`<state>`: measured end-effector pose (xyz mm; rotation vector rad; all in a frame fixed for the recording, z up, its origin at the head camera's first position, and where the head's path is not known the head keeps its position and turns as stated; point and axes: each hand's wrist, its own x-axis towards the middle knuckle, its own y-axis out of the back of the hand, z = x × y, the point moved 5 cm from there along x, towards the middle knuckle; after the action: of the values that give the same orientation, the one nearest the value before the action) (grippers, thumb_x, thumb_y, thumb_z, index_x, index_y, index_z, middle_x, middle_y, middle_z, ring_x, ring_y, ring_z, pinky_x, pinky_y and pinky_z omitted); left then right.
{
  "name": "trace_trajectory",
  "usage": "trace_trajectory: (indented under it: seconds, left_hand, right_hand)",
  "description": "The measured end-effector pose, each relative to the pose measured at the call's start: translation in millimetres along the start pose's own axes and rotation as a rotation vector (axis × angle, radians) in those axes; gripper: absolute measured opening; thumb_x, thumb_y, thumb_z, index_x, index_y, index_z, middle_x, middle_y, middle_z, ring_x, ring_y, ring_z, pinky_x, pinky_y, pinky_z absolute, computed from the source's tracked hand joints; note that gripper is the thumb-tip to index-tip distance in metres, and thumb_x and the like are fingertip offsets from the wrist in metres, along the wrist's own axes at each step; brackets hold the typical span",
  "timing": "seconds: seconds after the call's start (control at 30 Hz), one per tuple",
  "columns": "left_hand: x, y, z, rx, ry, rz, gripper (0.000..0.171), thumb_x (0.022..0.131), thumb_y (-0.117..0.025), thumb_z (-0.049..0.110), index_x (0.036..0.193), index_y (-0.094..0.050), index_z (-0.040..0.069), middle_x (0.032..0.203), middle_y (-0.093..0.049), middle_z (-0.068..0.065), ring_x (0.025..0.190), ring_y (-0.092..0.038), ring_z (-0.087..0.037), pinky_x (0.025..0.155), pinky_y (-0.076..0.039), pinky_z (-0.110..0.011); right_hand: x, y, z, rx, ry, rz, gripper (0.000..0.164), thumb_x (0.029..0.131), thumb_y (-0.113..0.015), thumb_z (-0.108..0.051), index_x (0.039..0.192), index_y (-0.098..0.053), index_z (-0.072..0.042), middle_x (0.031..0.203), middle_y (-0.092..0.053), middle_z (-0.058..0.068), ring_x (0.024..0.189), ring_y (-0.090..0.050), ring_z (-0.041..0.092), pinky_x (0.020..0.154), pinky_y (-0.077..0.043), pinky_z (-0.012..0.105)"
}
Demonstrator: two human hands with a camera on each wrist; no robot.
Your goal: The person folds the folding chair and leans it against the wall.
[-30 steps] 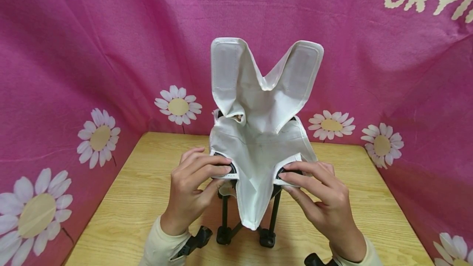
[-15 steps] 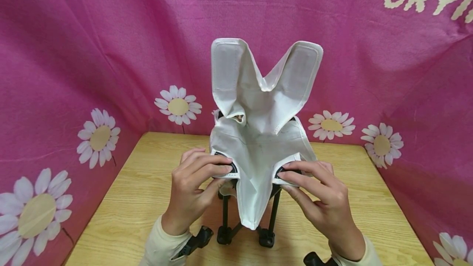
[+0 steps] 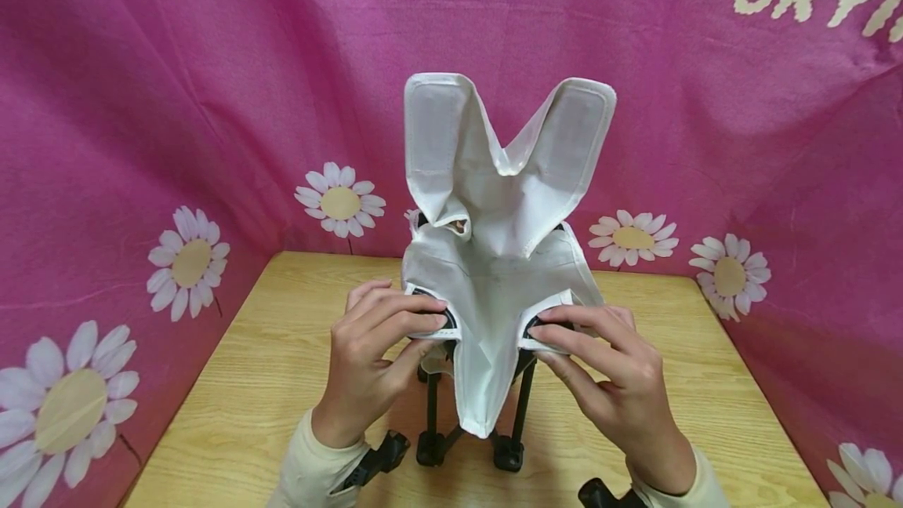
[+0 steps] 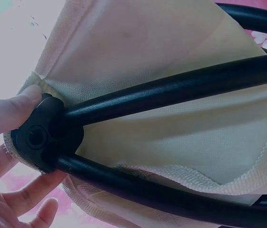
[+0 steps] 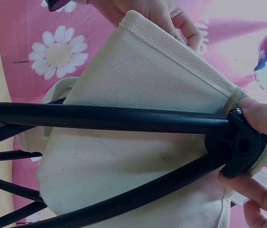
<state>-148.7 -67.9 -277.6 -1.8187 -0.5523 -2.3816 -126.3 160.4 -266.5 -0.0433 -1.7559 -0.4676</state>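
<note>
A small folding chair with a white fabric seat (image 3: 487,277) and black tubular legs (image 3: 522,406) stands on the table in front of me. My left hand (image 3: 370,363) pinches its front left corner, fingers over the black connector and thumb below. At the front right corner, my right hand (image 3: 617,363) holds the fabric and connector the same way. From beneath, the left wrist view shows the black plastic joint (image 4: 41,135) gripped between thumb and fingers, with two tubes leading off it. A matching joint (image 5: 241,145) sits between the right thumb and finger in the right wrist view.
The wooden table (image 3: 254,382) reaches back to a pink cloth backdrop (image 3: 240,61) with printed daisies. Two tall fabric flaps (image 3: 433,132) rise at the chair's back. Black feet (image 3: 430,448) rest on the tabletop near my wrists.
Both front corners of the chair have drifted slightly inward, toward each other, with the hands still on them. The front legs have also come slightly closer together.
</note>
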Motion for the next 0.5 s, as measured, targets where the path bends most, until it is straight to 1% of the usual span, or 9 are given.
trace_trajectory:
  seconds: [0.17, 0.3, 0.5]
  left_hand:
    - [0.1, -1.4, 0.3, -0.003, 0.004, 0.0, 0.01, 0.078, -0.074, 0.006, 0.088, -0.075, 0.009, 0.095, -0.073, -0.005, 0.082, -0.064, -0.021, 0.091, -0.039, -0.044]
    - [1.0, -2.2, 0.7, -0.003, -0.008, -0.001, 0.011, 0.077, -0.074, 0.005, 0.088, -0.075, 0.009, 0.094, -0.073, -0.005, 0.082, -0.064, -0.021, 0.091, -0.039, -0.043]
    - [1.8, -3.3, 1.5, -0.003, -0.017, -0.001, 0.008, 0.08, -0.075, 0.008, 0.088, -0.075, 0.009, 0.094, -0.073, -0.006, 0.082, -0.063, -0.021, 0.09, -0.039, -0.043]
  right_hand:
    - [1.4, -0.5, -0.4, 0.002, 0.005, 0.003, 0.019, 0.089, -0.071, -0.02, 0.092, -0.076, -0.002, 0.094, -0.069, 0.015, 0.083, -0.061, 0.024, 0.077, -0.033, 0.031]
    - [1.9, -0.8, -0.2, 0.008, 0.009, 0.007, 0.019, 0.089, -0.071, -0.02, 0.091, -0.076, -0.001, 0.094, -0.069, 0.015, 0.082, -0.061, 0.024, 0.078, -0.034, 0.03]
    - [2.9, -0.6, -0.2, 0.025, 0.017, 0.011, 0.019, 0.089, -0.071, -0.019, 0.091, -0.075, 0.0, 0.094, -0.069, 0.016, 0.083, -0.061, 0.024, 0.078, -0.034, 0.031]
